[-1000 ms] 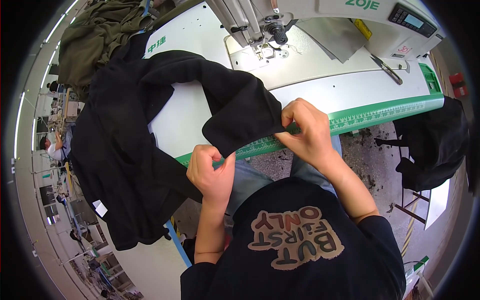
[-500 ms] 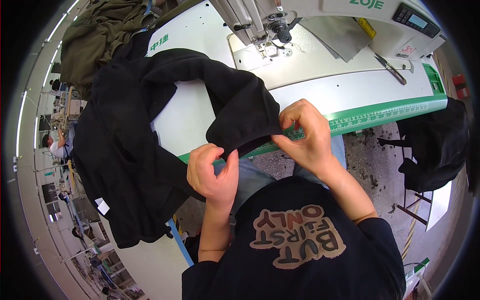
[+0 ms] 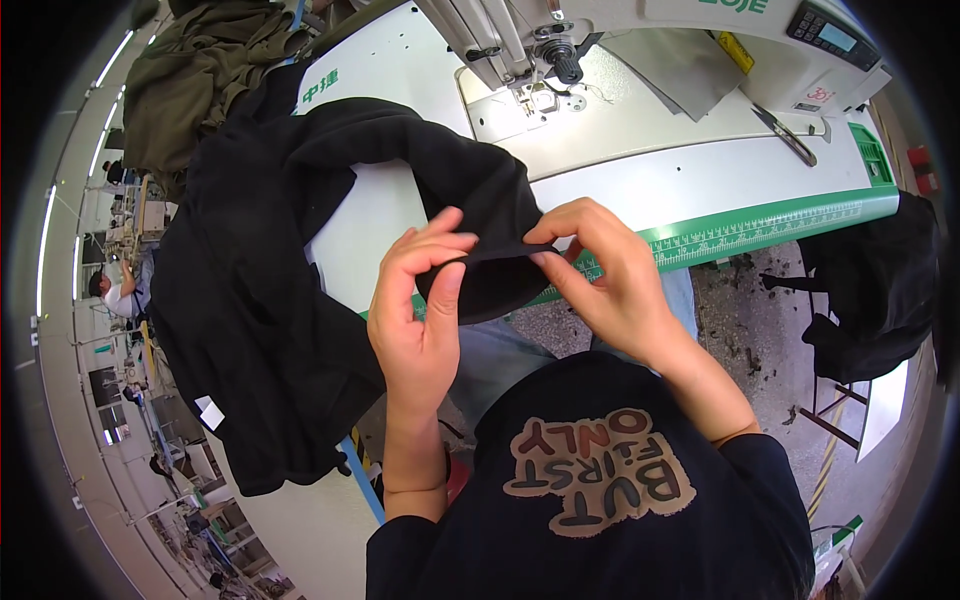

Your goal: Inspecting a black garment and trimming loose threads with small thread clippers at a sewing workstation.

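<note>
Over to the black garment (image 3: 260,300) now, heaped on the tabletop (image 3: 640,185) to the left of the sewing machine (image 3: 565,62), with its open end (image 3: 490,285) brought round to the near side of the machine. Pinching the edge of that open end with the right hand (image 3: 618,290), thumb and forefinger clamped on the cloth. Working the opposite corner with the left hand (image 3: 412,320), thumb and forefinger close together at the edge, other fingers raised and spread; cannot tell a firm pinch from a light touch there. Looks soft, thick and limp, probably easy to fold, light at the rim but heavier through the bulk left of the machine, and liable to drag. Unlikely to slip, judging by the dull surface, or to break; more apt to stretch or roll. Best gripped right at the rim, near both corners. Now for the blind spots: hard to pick out seams in all that black, impossible to see deep inside the open end or under the heap. Cut off at the upper border, too, with only the lower part of the machine on show.
</note>
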The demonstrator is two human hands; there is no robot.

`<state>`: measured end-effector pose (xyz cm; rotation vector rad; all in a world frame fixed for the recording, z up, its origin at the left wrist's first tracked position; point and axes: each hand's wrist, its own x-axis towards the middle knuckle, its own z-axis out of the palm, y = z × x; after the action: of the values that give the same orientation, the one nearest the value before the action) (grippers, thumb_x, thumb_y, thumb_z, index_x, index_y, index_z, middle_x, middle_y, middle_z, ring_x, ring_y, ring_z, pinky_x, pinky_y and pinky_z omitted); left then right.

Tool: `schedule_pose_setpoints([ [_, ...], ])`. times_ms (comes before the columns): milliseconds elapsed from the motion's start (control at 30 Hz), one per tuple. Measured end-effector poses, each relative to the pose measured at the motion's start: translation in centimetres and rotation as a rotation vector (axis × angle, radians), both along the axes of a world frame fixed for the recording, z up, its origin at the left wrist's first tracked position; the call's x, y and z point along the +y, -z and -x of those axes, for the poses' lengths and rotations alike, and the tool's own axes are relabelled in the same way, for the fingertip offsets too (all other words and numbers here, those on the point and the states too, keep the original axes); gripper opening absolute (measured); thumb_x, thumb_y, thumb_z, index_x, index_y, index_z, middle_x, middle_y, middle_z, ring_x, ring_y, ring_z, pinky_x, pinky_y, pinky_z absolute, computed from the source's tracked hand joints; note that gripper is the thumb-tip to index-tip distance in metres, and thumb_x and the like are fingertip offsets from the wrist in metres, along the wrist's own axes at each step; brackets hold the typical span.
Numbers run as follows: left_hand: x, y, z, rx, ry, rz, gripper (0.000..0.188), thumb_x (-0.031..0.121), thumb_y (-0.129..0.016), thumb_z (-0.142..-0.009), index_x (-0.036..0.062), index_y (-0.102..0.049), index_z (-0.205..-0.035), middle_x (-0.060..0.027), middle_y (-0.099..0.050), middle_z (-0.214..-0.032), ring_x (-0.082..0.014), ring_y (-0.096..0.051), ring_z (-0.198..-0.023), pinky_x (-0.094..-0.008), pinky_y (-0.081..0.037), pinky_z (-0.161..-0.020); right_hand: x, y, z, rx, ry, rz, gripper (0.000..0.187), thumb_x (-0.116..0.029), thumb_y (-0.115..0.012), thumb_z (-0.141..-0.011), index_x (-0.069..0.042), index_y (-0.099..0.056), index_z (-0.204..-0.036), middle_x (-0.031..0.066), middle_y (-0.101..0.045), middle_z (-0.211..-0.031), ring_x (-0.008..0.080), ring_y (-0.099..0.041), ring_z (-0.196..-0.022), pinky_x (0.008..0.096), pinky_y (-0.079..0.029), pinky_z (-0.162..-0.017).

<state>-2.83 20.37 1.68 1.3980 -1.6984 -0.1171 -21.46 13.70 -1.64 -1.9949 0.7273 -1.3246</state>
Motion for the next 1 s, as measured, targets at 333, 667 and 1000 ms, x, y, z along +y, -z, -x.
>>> schedule_pose_setpoints([
  [333,-0.7,-1.2,0.1,0.812,0.117,-0.338,0.018,0.017,-0.056,-0.101,0.0001,-0.061,-0.101,0.0009,-0.062,-0.089,-0.0014,-0.054,-0.077,-0.0153,-0.041,-0.070,-0.3,-0.6,1.4,-0.343,-0.587,-1.045,0.019,-0.014,-0.057,-0.098,0.001,-0.060,-0.109,0.0005,-0.062,-0.101,0.0071,-0.056,-0.095,0.0233,-0.044,-0.087],
  [667,-0.5,-1.2,-0.3,0.782,0.110,-0.365,0.016,0.016,-0.056,-0.100,0.0010,-0.063,-0.101,0.0046,-0.057,-0.084,0.0008,-0.045,-0.070,-0.0140,-0.034,-0.063,-0.1,-1.2,1.5,-0.387,-0.614,-1.045,0.020,-0.015,-0.057,-0.097,0.000,-0.059,-0.111,-0.0010,-0.060,-0.099,0.0058,-0.054,-0.090,0.0214,-0.042,-0.082],
  [1000,-0.3,-1.7,-0.4,0.630,0.089,-0.388,0.012,0.011,-0.060,-0.097,0.0001,-0.064,-0.100,0.0040,-0.056,-0.085,-0.0011,-0.045,-0.073,-0.0159,-0.035,-0.067,-0.2,-0.6,1.4,-0.394,-0.569,-1.016,0.020,-0.013,-0.057,-0.096,0.000,-0.059,-0.111,-0.0008,-0.059,-0.100,0.0054,-0.053,-0.089,0.0209,-0.042,-0.079],
])
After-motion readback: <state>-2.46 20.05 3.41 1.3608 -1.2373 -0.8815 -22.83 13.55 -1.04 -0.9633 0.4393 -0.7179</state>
